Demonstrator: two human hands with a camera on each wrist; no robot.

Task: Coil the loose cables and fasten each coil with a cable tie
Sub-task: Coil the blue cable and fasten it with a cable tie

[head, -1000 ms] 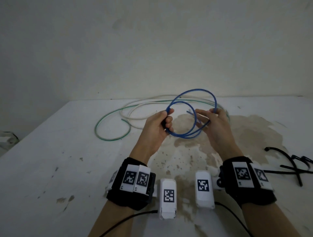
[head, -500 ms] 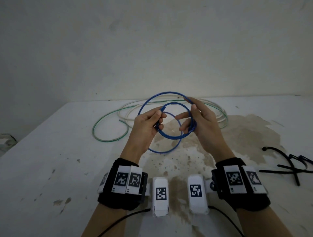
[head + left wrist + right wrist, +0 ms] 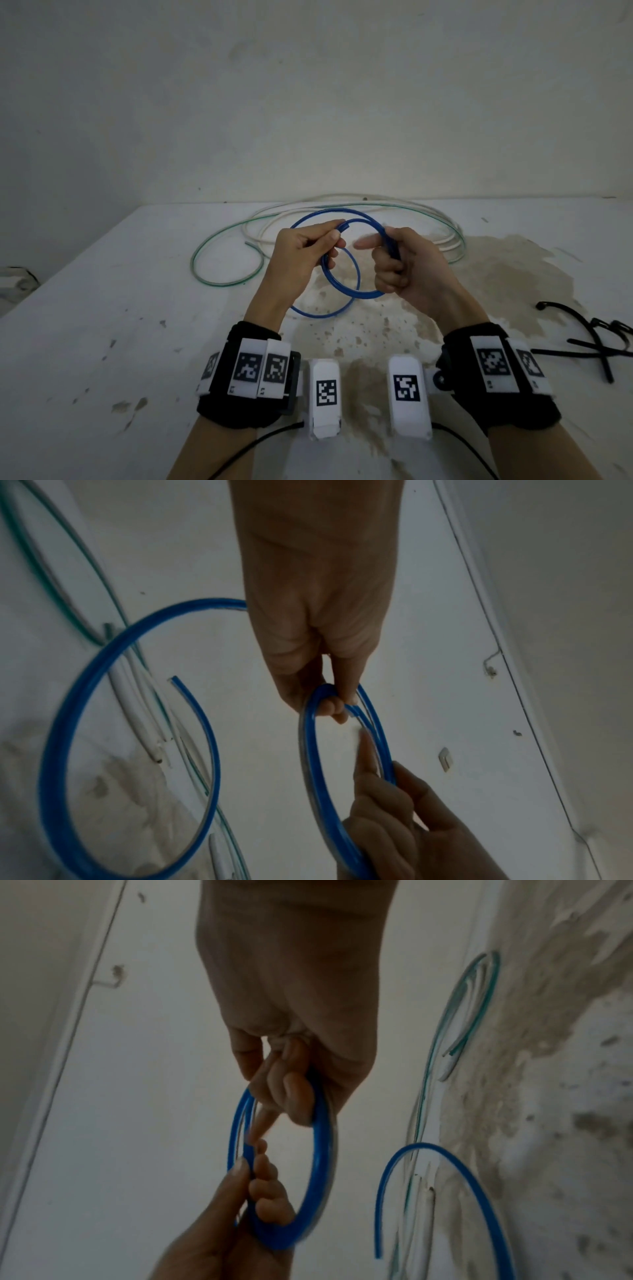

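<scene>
Coiling stage: blue cable (image 3: 337,284), thin and glossy, is held above the table between both hands. Left hand (image 3: 301,253) pinches the loops near one cut end; right hand (image 3: 407,270) curls round their opposite side. Uncoiled tail arcs below the left hand.

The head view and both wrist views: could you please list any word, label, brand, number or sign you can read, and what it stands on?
No readable words, numbers or brand names appear in any view.
Black-and-white square code markers: patterns only, no letters, on the white tags of the black wrist bands.
The same kind of marker on the two white rectangular modules: pattern only.
Blue cable, green cable, white cable: no print visible.
</scene>
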